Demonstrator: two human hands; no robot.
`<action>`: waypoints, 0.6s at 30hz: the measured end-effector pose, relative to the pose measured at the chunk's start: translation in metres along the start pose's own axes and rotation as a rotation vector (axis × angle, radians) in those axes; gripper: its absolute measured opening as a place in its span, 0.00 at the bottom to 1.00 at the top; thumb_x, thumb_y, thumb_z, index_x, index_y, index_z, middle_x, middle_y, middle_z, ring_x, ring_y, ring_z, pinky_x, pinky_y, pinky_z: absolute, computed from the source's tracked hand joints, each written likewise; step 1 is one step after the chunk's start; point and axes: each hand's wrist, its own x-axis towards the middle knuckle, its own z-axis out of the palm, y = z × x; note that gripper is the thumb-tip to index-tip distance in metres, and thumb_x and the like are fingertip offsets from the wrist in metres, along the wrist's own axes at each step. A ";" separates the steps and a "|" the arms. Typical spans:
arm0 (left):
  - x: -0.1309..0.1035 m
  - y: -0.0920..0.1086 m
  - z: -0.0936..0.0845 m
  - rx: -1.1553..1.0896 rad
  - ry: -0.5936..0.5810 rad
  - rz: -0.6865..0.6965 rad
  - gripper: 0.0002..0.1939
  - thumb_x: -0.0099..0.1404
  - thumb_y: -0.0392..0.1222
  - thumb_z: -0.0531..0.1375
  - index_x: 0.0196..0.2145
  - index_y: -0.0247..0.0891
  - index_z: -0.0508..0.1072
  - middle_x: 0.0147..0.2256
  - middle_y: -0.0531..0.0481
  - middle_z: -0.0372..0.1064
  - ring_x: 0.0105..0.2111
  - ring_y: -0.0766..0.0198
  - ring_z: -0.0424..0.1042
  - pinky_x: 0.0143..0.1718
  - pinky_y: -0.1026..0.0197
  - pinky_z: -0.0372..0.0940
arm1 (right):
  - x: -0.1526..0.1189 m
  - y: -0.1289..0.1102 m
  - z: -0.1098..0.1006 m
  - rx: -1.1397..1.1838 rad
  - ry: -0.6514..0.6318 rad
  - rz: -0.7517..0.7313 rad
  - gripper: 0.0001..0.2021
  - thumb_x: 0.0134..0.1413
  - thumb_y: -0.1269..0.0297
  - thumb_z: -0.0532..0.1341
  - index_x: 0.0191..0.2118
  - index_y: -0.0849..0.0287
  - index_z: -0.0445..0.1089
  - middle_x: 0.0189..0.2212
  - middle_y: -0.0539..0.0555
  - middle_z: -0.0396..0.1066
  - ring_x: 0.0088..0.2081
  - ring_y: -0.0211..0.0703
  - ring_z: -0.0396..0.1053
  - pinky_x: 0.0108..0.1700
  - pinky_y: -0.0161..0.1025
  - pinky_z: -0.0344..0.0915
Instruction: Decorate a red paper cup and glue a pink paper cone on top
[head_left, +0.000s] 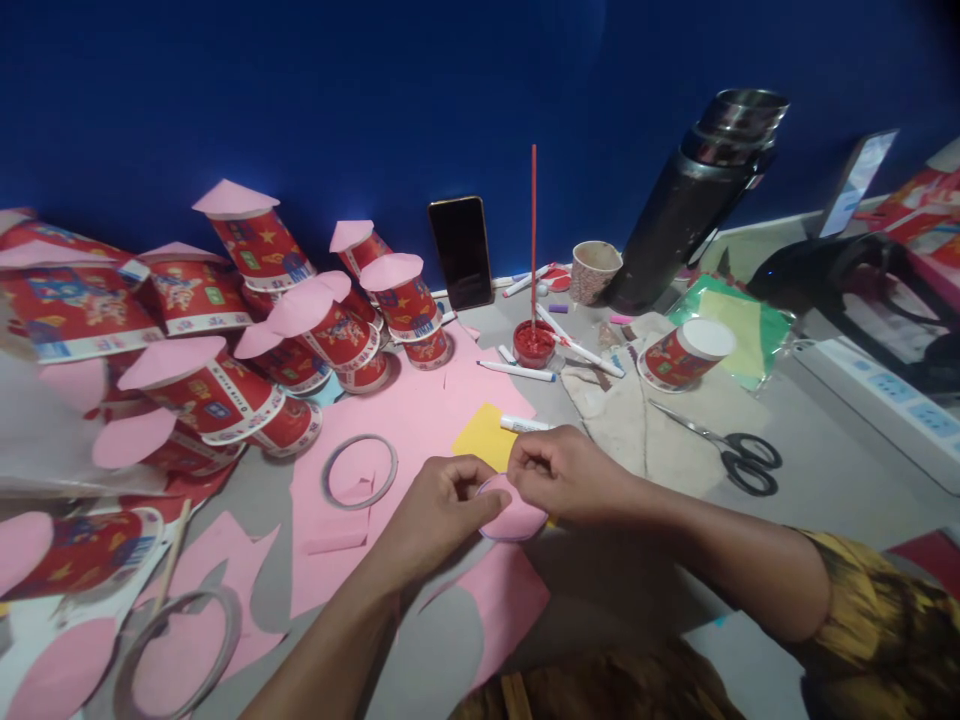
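Observation:
Between my two hands is a round piece of pink paper point(517, 515), held low over the table's front. My left hand point(446, 505) grips its left side, thumb lying on top. The fingers of my right hand point(559, 475) are curled closed at its upper edge. Just behind them lie a yellow paper point(478, 432) and a white glue stick or marker point(525, 424). A cut pink scrap point(514, 600) with a curved edge rests below the hands. Left of them, a roll of tape point(360, 471) sits on a large pink sheet point(420, 420).
Several red paper cups point(225, 395) with pink cone tops crowd the left side. Scissors point(739, 455), a red cup point(686, 355) and a power strip point(885, 400) are on the right. A phone point(460, 252), a red paint pot point(533, 345) and a black thermos point(690, 200) stand behind.

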 end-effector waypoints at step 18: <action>-0.001 0.000 0.001 -0.063 0.155 0.005 0.16 0.57 0.53 0.63 0.25 0.36 0.73 0.24 0.54 0.66 0.26 0.66 0.61 0.27 0.63 0.54 | 0.000 0.005 -0.004 -0.039 0.019 0.022 0.16 0.60 0.63 0.61 0.22 0.58 0.60 0.20 0.44 0.57 0.25 0.34 0.56 0.27 0.34 0.49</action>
